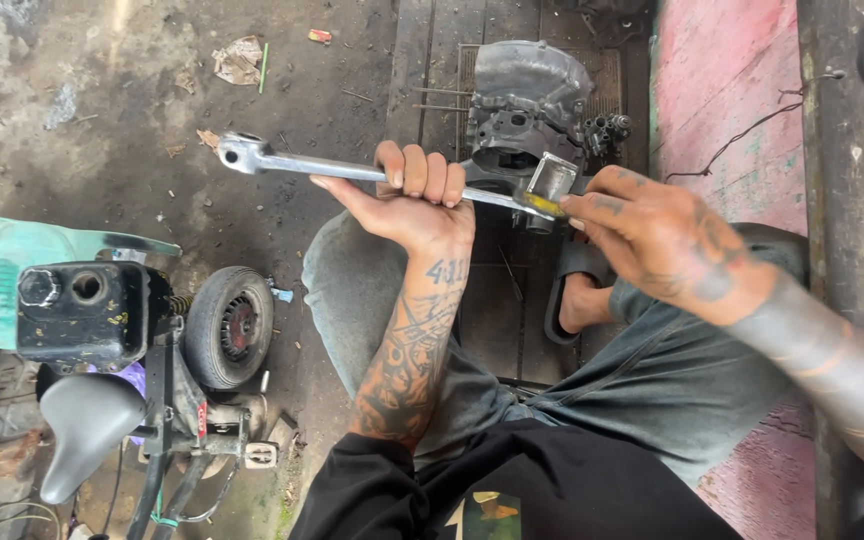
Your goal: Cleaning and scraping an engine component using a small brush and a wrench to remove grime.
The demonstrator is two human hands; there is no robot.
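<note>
The wrench [372,172] lies almost level across the view, held in the air above the person's knees rather than resting on anything. Its long axis runs from a ring end at the upper left, over the dirty floor [132,120], down slightly to the right, where a square metal socket [550,183] sits on its other end, just in front of the grey engine part [530,105] standing on the dark slatted platform [432,60].

The left hand [414,200] comes up from the lower middle, forearm nearly upright, palm turned towards the camera. Its fingers [422,170] are curled fully over the shaft near its middle, gripping it tight, thumb stretched out leftwards under the bar.

The right hand [667,240] reaches in from the right edge, wrist bent, back of the hand showing. Its fingers are narrowly closed, the fingertips [574,207] pinching the socket end of the wrench.

At the lower left stands a small machine with a black tank [82,315], a wheel [230,325] and a grey saddle [87,425].
</note>
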